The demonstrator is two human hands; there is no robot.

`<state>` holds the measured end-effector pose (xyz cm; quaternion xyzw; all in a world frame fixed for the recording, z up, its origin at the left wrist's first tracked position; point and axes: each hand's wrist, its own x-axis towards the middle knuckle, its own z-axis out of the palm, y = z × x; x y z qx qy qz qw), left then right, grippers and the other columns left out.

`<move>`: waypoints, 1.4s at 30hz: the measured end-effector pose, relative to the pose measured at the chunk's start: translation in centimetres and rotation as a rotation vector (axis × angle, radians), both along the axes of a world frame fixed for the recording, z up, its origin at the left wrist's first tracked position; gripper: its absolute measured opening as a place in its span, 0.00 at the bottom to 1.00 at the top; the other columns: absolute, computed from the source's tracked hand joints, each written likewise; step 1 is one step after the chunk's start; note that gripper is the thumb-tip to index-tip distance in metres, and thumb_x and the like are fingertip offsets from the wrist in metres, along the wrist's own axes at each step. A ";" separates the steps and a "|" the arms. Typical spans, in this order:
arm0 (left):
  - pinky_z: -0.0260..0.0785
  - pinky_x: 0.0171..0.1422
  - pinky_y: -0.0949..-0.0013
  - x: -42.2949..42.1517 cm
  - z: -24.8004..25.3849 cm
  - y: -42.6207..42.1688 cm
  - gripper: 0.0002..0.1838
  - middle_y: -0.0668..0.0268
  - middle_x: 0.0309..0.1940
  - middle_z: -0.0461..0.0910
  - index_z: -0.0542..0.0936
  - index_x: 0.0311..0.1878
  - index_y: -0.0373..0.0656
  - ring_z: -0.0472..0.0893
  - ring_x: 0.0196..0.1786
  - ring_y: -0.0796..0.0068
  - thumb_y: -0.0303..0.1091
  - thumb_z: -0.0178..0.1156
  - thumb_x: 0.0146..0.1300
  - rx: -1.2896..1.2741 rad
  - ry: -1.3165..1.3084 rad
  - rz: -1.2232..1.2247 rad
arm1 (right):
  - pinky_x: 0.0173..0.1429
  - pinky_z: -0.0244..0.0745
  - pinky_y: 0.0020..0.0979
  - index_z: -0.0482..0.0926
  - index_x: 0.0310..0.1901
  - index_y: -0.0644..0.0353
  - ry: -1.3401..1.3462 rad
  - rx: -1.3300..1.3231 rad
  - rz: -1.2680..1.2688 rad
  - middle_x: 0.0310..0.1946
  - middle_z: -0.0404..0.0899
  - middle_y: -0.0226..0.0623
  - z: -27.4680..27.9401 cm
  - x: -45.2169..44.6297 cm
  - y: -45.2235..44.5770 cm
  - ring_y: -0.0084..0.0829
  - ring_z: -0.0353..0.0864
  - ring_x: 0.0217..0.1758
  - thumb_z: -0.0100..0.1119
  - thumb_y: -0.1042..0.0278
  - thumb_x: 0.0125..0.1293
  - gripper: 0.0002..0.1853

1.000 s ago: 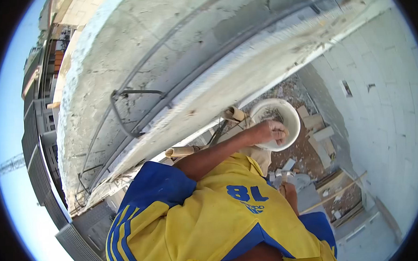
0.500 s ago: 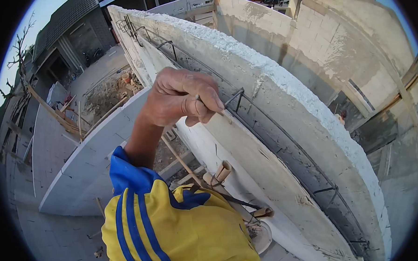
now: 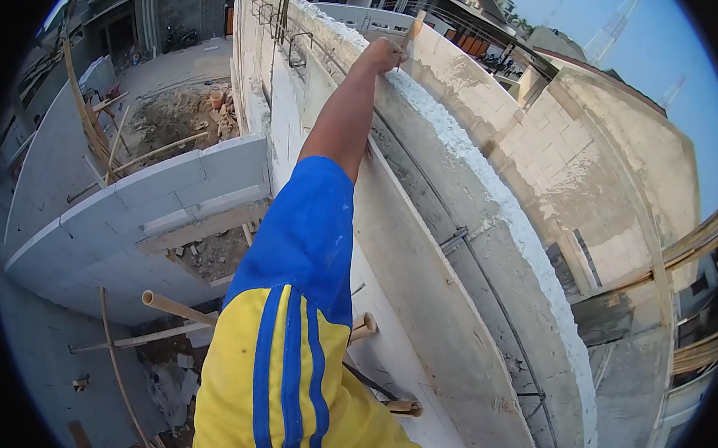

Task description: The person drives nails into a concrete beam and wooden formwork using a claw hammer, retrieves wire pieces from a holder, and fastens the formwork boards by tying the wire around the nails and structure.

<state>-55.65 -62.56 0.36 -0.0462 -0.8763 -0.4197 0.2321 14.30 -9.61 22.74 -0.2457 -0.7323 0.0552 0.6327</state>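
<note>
My left hand (image 3: 384, 56) is stretched far forward at the top of the head view, its fingers pinched together at the rough whitish top edge of the concrete wall (image 3: 451, 132). A thin nail (image 3: 399, 67), very small at this distance, shows at the fingertips. Below the arm, a long board (image 3: 425, 261) stands along the near side of the wall. Between board and wall edge runs a dark steel bar (image 3: 490, 286) with wire ties. My right hand is out of view.
Bamboo poles (image 3: 174, 306) stick out at the lower left and below the board. A lower curved block wall (image 3: 173, 188) joins from the left. Further block walls (image 3: 563, 127) stand to the right, with a deep drop and rubble at the lower left.
My left hand has gone from over the bucket, up past the board, and out to the wall's far top edge. The view has swung up; bucket and right arm are out of sight.
</note>
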 end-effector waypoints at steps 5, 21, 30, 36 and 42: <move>0.71 0.36 0.66 -0.6 -0.8 -0.5 0.13 0.66 0.24 0.83 0.88 0.36 0.46 0.77 0.26 0.75 0.46 0.69 0.60 0.085 -0.092 -0.092 | 0.23 0.69 0.25 0.76 0.45 0.63 -0.101 -0.435 0.965 0.25 0.73 0.33 -0.3 -10.7 -2.3 0.25 0.70 0.20 0.55 0.54 0.71 0.17; 0.71 0.42 0.66 1.2 -0.9 -0.7 0.12 0.65 0.30 0.86 0.88 0.40 0.45 0.79 0.33 0.74 0.42 0.70 0.58 -0.034 -0.012 -0.157 | 0.18 0.71 0.21 0.72 0.56 0.65 -0.628 -0.428 1.644 0.24 0.76 0.32 -7.4 -44.5 -22.3 0.19 0.75 0.18 0.60 0.61 0.70 0.19; 0.71 0.44 0.69 1.8 -0.4 -0.9 0.12 0.68 0.29 0.85 0.87 0.33 0.41 0.79 0.34 0.77 0.40 0.66 0.63 -0.015 -0.077 -0.161 | 0.19 0.71 0.24 0.73 0.55 0.65 -0.693 -0.508 1.749 0.25 0.76 0.33 -10.9 -52.0 -29.4 0.20 0.75 0.18 0.59 0.64 0.69 0.18; 0.71 0.49 0.67 2.8 0.0 -0.8 0.11 0.66 0.32 0.86 0.88 0.37 0.43 0.80 0.38 0.75 0.41 0.68 0.61 -0.028 -0.087 -0.165 | 0.20 0.71 0.25 0.72 0.60 0.61 -0.782 -0.421 1.623 0.23 0.76 0.32 -11.5 -52.8 -30.7 0.21 0.74 0.17 0.58 0.67 0.69 0.20; 0.70 0.50 0.66 3.1 0.2 -0.7 0.11 0.65 0.34 0.86 0.88 0.39 0.45 0.80 0.39 0.73 0.41 0.69 0.58 -0.065 -0.086 -0.164 | 0.18 0.68 0.27 0.58 0.74 0.51 -0.754 -0.073 1.440 0.21 0.73 0.30 -13.0 -56.1 -32.6 0.20 0.71 0.15 0.58 0.69 0.68 0.34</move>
